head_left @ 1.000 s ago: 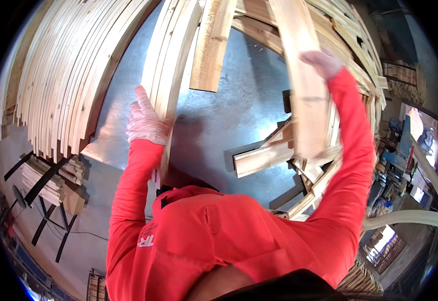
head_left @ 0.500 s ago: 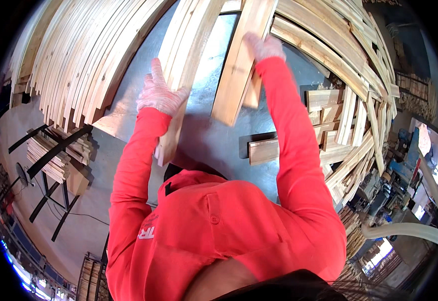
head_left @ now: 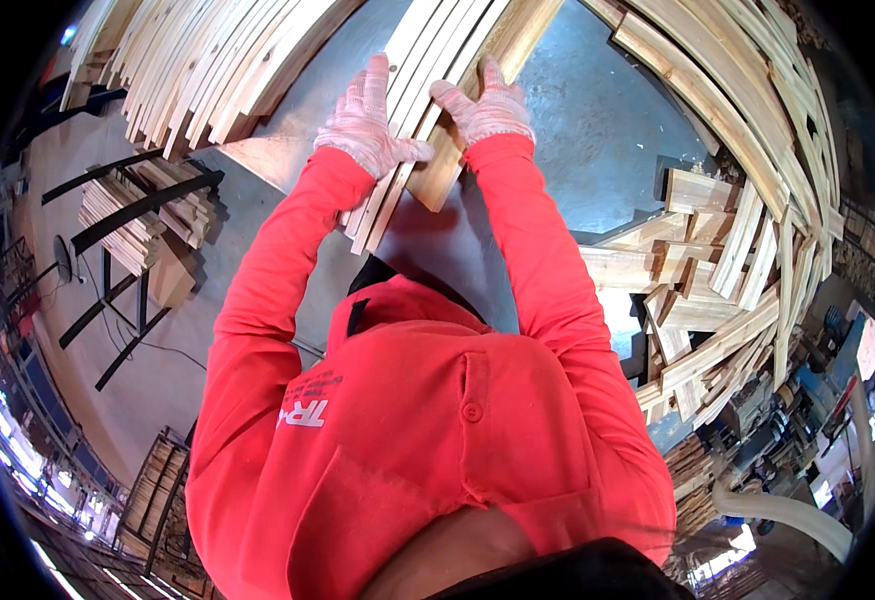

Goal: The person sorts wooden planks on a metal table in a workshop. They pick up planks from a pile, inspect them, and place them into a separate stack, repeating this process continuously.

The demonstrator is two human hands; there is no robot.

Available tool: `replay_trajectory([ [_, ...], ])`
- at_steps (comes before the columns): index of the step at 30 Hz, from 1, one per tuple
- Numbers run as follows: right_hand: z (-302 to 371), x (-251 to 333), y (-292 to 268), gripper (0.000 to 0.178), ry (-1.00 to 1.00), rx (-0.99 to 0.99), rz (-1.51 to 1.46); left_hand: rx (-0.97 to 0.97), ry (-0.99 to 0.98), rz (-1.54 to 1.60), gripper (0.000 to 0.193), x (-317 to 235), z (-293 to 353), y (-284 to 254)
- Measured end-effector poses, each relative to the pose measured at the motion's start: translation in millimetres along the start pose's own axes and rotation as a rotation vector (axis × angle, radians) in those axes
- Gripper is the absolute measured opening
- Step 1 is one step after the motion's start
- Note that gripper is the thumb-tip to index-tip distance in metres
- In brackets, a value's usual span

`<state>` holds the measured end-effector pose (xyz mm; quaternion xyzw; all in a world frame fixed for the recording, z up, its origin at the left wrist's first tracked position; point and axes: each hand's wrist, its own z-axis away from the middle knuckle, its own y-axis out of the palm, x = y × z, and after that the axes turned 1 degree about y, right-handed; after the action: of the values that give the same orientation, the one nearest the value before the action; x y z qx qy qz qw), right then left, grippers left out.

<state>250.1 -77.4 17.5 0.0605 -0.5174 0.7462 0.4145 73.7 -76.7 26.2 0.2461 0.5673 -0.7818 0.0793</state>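
Several pale wooden strips stand on edge, side by side, on the grey metal tabletop. My left hand, in a pinkish-white knit glove, presses along their left side, its thumb reaching across near their close ends. From the other side my right hand, gloved alike, grips the bundle with the thumb over its top edges. A broader yellowish board lies against the right of the strips, partly under my right hand. Its near end shows below that hand.
To the left lies a wide row of long pale strips. Long boards curve along the right, with a jumbled pile of short offcuts nearer. A black metal stand holding wood is on the floor at left. A pale hose runs at lower right.
My right hand has brought its board leftward against the strips by my left hand; the gap between them has closed. A short block near my right forearm is no longer visible there.
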Motion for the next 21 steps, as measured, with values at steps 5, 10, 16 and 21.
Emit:
replay_trajectory([
  [5, -38, -61, 26, 0.094, -0.166, -0.096, -0.316, -0.105, 0.062, 0.018, 0.128, 15, 1, 14],
  [10, -1, -132, -38, 0.048, -0.145, -0.383, -0.445, 0.105, -0.111, 0.197, 0.108, 9, -4, 6],
  [16, 61, -102, -83, 0.047, -0.196, -0.401, -0.107, 0.103, -0.135, -0.027, 0.106, 2, -4, -8],
  [21, 50, -8, 17, 0.094, 0.059, 0.083, 0.092, 0.07, -0.199, -0.031, 0.111, 4, 4, -9],
])
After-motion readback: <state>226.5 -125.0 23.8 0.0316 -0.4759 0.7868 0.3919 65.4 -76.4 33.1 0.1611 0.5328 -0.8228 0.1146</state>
